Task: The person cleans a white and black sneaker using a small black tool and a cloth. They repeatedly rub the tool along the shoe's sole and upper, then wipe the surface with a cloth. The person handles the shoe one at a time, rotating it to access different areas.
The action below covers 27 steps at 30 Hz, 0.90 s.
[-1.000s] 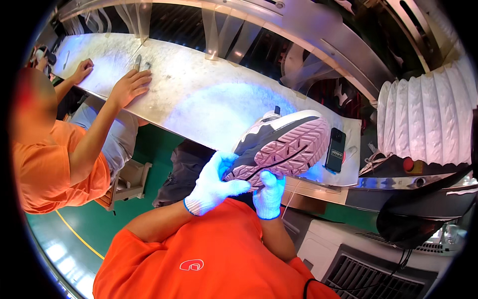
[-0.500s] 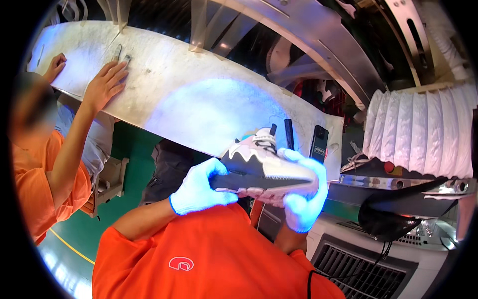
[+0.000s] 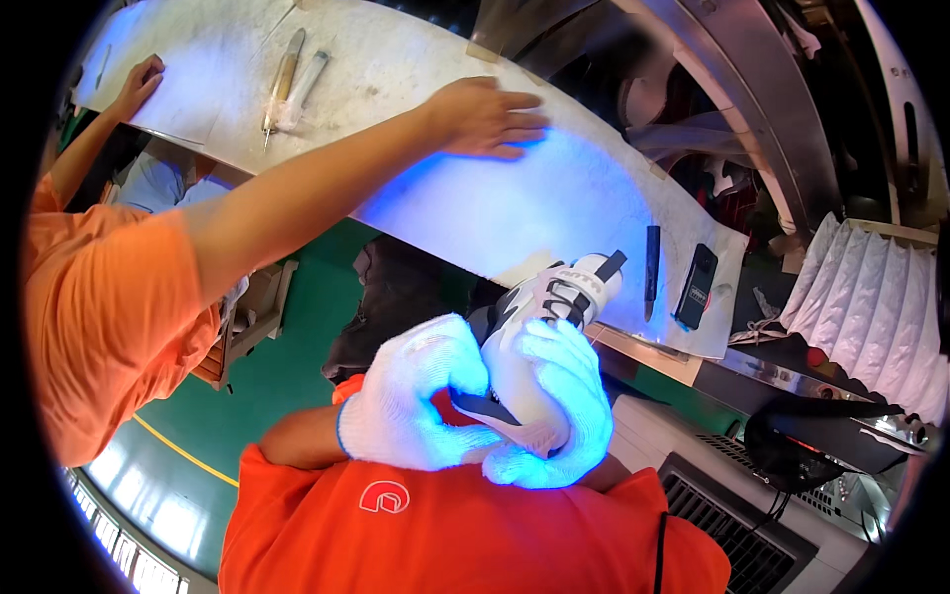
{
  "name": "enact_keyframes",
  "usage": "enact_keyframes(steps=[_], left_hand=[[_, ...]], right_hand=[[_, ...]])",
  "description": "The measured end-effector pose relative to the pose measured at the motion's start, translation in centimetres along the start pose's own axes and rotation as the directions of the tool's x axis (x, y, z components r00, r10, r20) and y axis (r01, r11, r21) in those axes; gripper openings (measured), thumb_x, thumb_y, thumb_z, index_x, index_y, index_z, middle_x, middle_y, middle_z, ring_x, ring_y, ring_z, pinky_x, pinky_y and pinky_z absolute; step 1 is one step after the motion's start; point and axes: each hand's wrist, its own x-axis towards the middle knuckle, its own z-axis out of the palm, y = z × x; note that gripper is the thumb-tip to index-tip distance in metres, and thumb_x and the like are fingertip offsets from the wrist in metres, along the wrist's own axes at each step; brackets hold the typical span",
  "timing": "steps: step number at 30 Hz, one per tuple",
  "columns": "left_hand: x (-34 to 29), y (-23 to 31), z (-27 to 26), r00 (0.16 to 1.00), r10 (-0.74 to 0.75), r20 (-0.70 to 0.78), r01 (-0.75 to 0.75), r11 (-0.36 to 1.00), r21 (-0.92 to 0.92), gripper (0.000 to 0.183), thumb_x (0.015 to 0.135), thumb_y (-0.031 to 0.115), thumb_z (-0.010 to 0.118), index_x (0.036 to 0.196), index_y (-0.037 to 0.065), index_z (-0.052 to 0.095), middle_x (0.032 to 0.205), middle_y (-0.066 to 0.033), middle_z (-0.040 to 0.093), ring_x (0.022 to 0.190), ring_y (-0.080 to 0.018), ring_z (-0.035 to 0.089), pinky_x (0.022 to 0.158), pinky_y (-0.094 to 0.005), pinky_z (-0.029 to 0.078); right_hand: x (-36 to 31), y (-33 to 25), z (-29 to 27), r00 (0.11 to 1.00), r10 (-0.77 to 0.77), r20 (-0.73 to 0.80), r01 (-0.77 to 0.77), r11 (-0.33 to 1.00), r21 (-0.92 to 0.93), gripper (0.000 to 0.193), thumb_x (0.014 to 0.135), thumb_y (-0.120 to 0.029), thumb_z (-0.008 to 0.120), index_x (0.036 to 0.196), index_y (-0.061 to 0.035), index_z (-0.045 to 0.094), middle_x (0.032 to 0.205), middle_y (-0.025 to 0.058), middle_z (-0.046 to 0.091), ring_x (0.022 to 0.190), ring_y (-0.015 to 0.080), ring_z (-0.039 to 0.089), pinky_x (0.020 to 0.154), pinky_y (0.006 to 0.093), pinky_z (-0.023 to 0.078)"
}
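Note:
A white, grey and black sneaker is held close to my chest, between my two white-gloved hands. Its toe points down toward me, and its laces and black pull tab face the table. My left hand grips the shoe's left side, the thumb and fingers curled around the dark edge near the sole. Around the toe and right side wraps my right hand, its fingers lying over the upper near the laces. Most of the sole is hidden by the gloves.
A co-worker's arm stretches across the white worktable, hand low over its surface. Two slim hand tools lie at the left. A black stick-like tool and a black phone-like device lie right. White ribbed fabric hangs beyond.
The sneaker has turned from sideways to toe-down toward me, and both hands have shifted their hold on it. The co-worker's hand has moved right across the table. The view has shifted.

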Motion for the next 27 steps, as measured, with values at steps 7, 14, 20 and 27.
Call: enact_keyframes(steps=[7,14,20,27], left_hand=[[-1.0,0.1,2.5,0.945,0.281,-0.166,-0.273,0.959,0.071,0.035,0.076,0.01,0.093,0.101,0.009,0.068,0.091,-0.0079,0.059,0.076,-0.0291,0.059,0.066,-0.043,0.044],[0.8,-1.3,2.9,0.942,0.319,0.101,-0.32,0.947,-0.011,0.036,0.079,0.012,0.089,0.112,0.008,0.074,0.107,-0.0119,0.066,0.091,-0.0326,0.066,0.081,-0.0447,0.052],[0.9,-2.3,5.2,0.947,0.155,0.283,-0.129,0.986,-0.107,0.038,0.085,0.019,0.086,0.121,0.008,0.079,0.122,-0.0139,0.072,0.106,-0.0357,0.072,0.095,-0.0464,0.059],[5.5,0.8,5.2,0.815,0.264,0.515,-0.341,0.938,0.058,0.034,0.078,0.02,0.088,0.11,0.014,0.079,0.114,-0.0126,0.071,0.101,-0.0386,0.071,0.088,-0.0486,0.059]], right_hand=[[-0.9,1.0,-0.2,0.994,-0.091,-0.058,0.092,0.996,0.001,0.092,0.083,-0.061,0.093,0.138,0.0077,0.065,0.128,0.0328,0.076,0.115,0.0461,0.077,0.104,0.0602,0.059],[-2.4,1.2,-2.5,0.994,-0.078,-0.077,0.077,0.997,-0.017,0.087,0.082,-0.056,0.094,0.136,0.007,0.066,0.13,0.0322,0.075,0.116,0.0454,0.077,0.104,0.0592,0.059],[-4.2,1.9,-3.5,0.987,-0.088,-0.136,0.088,0.996,-0.005,0.083,0.081,-0.051,0.095,0.135,0.0063,0.066,0.131,0.0318,0.074,0.117,0.0449,0.077,0.105,0.0583,0.059],[-5.2,1.5,-5.4,0.983,-0.075,-0.168,0.073,0.997,-0.016,0.079,0.08,-0.046,0.096,0.133,0.0056,0.067,0.133,0.0312,0.074,0.118,0.0442,0.077,0.105,0.0572,0.059]])
